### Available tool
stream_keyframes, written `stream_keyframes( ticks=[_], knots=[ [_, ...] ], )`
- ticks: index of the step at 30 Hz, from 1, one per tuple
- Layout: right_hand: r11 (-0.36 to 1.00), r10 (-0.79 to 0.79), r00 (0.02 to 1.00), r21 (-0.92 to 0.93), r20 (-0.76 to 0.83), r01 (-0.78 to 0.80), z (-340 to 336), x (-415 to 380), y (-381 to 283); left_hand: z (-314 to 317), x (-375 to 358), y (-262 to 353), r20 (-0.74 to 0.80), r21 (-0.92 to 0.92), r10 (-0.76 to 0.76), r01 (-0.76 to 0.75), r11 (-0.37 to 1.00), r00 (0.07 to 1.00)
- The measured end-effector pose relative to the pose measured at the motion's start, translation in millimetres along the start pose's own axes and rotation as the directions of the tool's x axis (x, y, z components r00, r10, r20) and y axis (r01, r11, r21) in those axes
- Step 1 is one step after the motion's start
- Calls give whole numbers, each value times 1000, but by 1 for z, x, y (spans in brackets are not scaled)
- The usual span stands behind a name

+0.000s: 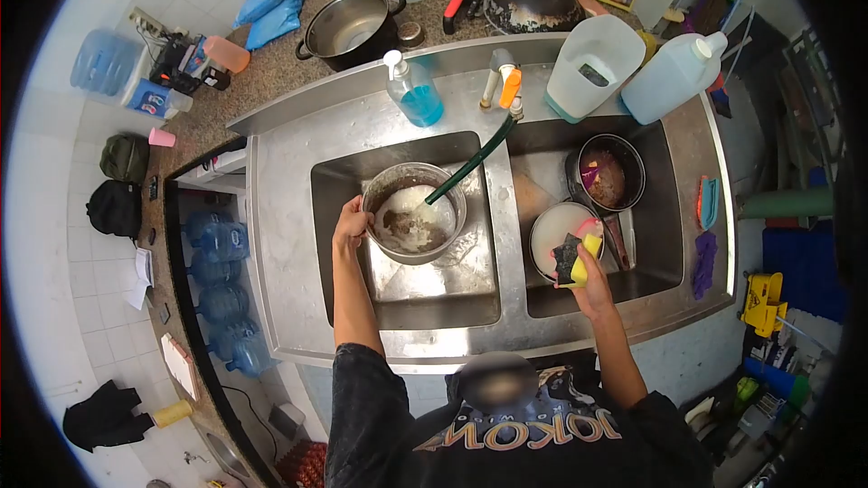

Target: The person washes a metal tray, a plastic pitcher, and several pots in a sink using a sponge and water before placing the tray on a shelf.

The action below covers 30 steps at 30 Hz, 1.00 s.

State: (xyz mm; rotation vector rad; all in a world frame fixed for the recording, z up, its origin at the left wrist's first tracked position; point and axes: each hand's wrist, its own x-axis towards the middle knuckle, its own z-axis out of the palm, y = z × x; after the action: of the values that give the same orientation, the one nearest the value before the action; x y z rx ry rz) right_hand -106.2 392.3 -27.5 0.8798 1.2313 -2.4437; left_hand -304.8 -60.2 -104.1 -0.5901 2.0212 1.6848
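A metal pot (414, 256) is in the left sink basin, with whitish residue and liquid inside. My left hand (353, 220) grips its left rim. The end of a green hose (475, 161), coming from the faucet (503, 81), points into this pot. Over the right basin, my right hand (589, 284) holds a yellow and dark sponge (571, 262). Beneath the sponge, a round pan (545, 233) holds cloudy whitish liquid and something pink. Behind that pan stands a dark pot (637, 163) with brownish contents and a purple item.
A blue soap bottle (420, 104), a cut plastic jug (592, 59) and a large white jug (674, 77) stand behind the basins. A black pot (348, 29) and a dark wok (533, 4) sit on the counter. Purple cloth (704, 265) lies at the right edge.
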Motion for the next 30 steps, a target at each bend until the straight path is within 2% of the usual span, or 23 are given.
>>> stream_keyframes(
  ticks=[4,7,9,10,11,13,15,17,19,21,25,27,29,30],
  knots=[
    [1000,7,1000,12,1,-7,-1,8,-1,4,6,13,59,109,25,-32,994,998],
    [996,-12,1000,-86,-21,10,2,15,2,12,-4,27,59,146,64,-72,987,996],
    [894,-143,988,-436,-63,101,10,24,10,15,-6,24,43,144,103,-109,984,994],
    [798,-188,982,-576,38,175,11,23,10,16,-7,22,30,141,148,-151,978,989],
    [800,-182,983,-575,37,171,18,24,11,19,-9,21,28,143,144,-146,979,989],
    [713,-117,975,-668,189,215,27,25,12,25,-16,19,-48,137,231,-222,965,972],
    [706,-123,973,-672,197,225,35,25,16,24,-13,8,-71,160,264,-251,955,962],
    [692,-94,972,-688,214,218,37,26,22,28,-15,0,-194,407,379,-277,870,905],
    [686,-104,968,-689,228,236,36,26,26,47,-38,15,-243,437,391,-259,861,888],
    [676,-94,974,-705,207,215,35,26,26,63,-55,28,-313,592,493,-239,770,812],
    [665,-96,976,-717,195,209,30,25,23,84,-76,35,-338,668,543,-211,714,769],
    [651,-129,972,-722,198,233,28,24,20,93,-83,29,-359,656,574,-238,716,736],
    [660,-131,977,-720,171,214,27,22,17,101,-94,25,-442,608,566,-231,759,696],
    [665,-130,981,-720,147,196,26,22,15,102,-97,17,-449,640,604,-235,731,658]
  ],
)
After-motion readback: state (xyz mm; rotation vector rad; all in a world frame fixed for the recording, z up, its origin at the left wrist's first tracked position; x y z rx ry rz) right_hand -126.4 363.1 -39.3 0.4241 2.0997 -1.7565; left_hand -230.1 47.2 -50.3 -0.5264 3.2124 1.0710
